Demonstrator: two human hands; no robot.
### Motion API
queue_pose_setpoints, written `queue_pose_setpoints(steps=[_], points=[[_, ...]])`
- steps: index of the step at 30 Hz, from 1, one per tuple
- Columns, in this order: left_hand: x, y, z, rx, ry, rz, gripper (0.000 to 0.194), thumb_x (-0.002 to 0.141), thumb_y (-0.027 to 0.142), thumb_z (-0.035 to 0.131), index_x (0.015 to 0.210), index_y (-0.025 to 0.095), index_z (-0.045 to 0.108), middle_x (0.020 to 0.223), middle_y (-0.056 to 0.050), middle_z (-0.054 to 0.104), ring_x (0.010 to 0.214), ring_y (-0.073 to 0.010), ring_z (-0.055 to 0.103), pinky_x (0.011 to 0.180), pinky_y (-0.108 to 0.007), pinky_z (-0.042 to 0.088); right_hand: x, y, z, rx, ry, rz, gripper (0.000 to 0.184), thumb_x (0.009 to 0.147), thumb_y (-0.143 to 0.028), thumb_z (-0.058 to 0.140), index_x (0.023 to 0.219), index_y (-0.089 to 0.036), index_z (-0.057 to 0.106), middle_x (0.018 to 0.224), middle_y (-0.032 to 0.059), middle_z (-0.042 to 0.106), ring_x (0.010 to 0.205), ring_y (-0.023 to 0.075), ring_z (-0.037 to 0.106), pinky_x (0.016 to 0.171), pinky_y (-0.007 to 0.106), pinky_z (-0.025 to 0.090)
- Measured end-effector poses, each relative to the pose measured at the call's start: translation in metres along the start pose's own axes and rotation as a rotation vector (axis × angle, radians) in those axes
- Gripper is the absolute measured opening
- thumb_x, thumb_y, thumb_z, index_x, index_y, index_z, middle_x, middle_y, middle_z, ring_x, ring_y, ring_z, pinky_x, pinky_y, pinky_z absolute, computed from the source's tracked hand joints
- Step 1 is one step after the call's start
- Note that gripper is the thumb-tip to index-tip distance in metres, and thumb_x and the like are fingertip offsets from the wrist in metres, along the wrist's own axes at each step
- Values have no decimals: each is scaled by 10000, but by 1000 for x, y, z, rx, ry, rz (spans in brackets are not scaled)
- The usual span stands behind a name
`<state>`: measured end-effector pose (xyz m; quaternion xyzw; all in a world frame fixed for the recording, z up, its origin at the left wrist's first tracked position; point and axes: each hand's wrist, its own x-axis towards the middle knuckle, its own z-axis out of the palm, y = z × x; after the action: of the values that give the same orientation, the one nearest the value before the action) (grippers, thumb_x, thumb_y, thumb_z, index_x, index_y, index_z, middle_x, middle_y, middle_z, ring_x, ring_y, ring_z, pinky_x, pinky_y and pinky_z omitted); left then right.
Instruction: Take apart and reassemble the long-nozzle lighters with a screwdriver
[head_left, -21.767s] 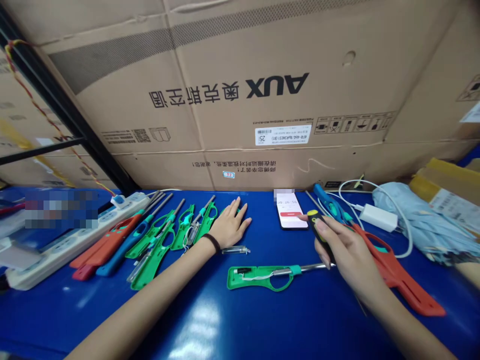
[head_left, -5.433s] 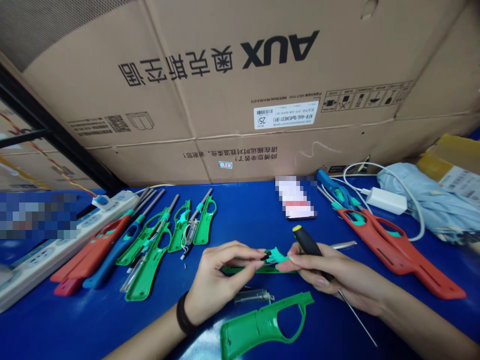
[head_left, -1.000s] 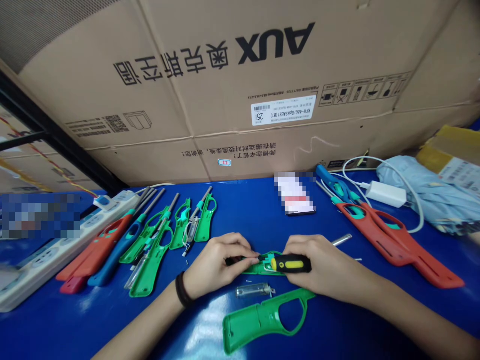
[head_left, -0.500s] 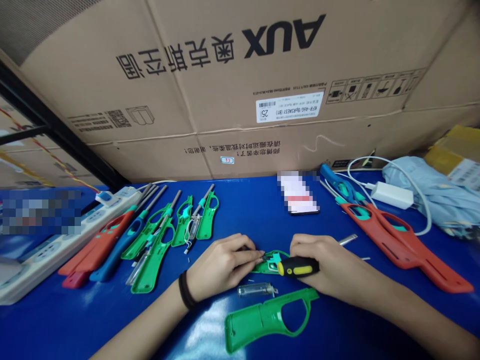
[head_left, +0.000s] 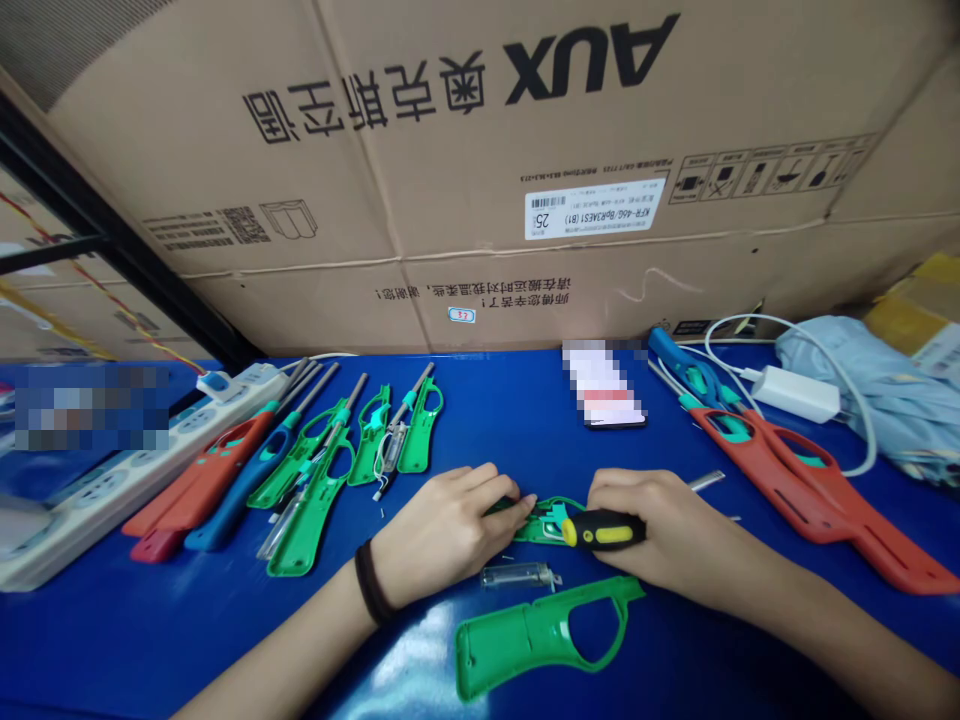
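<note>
My left hand (head_left: 457,535) is closed on the left end of a green lighter casing half (head_left: 541,530), which has turquoise parts inside. In my right hand (head_left: 649,525) is a screwdriver (head_left: 604,531) with a black and yellow handle, lying against the casing's right part. The hand hides the screwdriver's shaft. Just below the casing rests a clear fuel tank (head_left: 517,575) with a metal valve end. Nearer to me lies another green casing half (head_left: 551,637), inner side up. A metal strip or tube (head_left: 706,481) shows behind my right hand.
Opened green lighters (head_left: 311,500) lie at left, beside whole orange (head_left: 202,480) and blue (head_left: 244,487) ones and a power strip (head_left: 150,460). A phone (head_left: 606,390) lies at the back. Orange lighters (head_left: 810,490) and a white charger (head_left: 796,393) are at right, before a large carton (head_left: 465,200).
The whole view has shifted slightly, with things appearing a little further right. Both hands keep their grips on the casing and screwdriver; the left fingers have shifted slightly.
</note>
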<state>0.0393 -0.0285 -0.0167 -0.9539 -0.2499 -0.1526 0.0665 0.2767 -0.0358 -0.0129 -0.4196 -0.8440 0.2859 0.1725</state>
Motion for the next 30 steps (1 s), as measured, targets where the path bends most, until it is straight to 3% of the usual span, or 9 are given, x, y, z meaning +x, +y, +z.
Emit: queue_pose_setpoints(steps=[6, 11, 15, 22, 27, 30], points=[[-4, -2, 4, -157, 3, -30, 238, 942, 157, 459, 1119, 144, 616, 937, -59, 668, 807, -155, 615, 659, -259, 565, 0, 2, 0, -8, -17, 25, 149, 756, -102, 578, 635, -176, 532, 670, -22, 524, 597, 95, 503, 546, 203, 328], [-4, -4, 5, -311, 35, -83, 216, 937, 166, 474, 1029, 174, 670, 945, -48, 689, 846, -154, 607, 714, -257, 557, 2, 6, -6, -55, -38, 49, 143, 766, -125, 590, 653, -180, 521, 675, -24, 533, 606, 102, 503, 551, 209, 326], [-3, -5, 4, -333, 9, -100, 226, 940, 162, 464, 1023, 171, 673, 969, -51, 689, 879, -156, 601, 756, -276, 549, 0, 5, -12, -40, -95, -4, 123, 763, -86, 572, 694, -185, 547, 737, -17, 549, 632, 100, 524, 571, 202, 348], [-4, -5, 5, -368, 12, -106, 229, 940, 157, 462, 1021, 166, 676, 967, -46, 701, 869, -143, 624, 773, -268, 545, -4, 5, -10, -32, -83, -66, 180, 751, -46, 548, 819, -193, 625, 791, 0, 595, 663, 113, 561, 597, 206, 375], [-3, -5, 5, -377, 12, -114, 220, 940, 176, 470, 988, 159, 684, 960, -54, 702, 862, -147, 629, 763, -269, 546, -1, 6, -9, 0, -80, -8, 131, 769, -92, 561, 677, -185, 571, 713, -8, 584, 624, 111, 549, 570, 209, 365], [-3, -6, 5, -387, 7, -118, 213, 935, 173, 480, 979, 157, 687, 961, -52, 704, 860, -152, 631, 763, -269, 546, 0, 5, -9, 18, -79, -16, 121, 787, -103, 556, 702, -184, 587, 736, 0, 583, 647, 115, 556, 585, 208, 374]])
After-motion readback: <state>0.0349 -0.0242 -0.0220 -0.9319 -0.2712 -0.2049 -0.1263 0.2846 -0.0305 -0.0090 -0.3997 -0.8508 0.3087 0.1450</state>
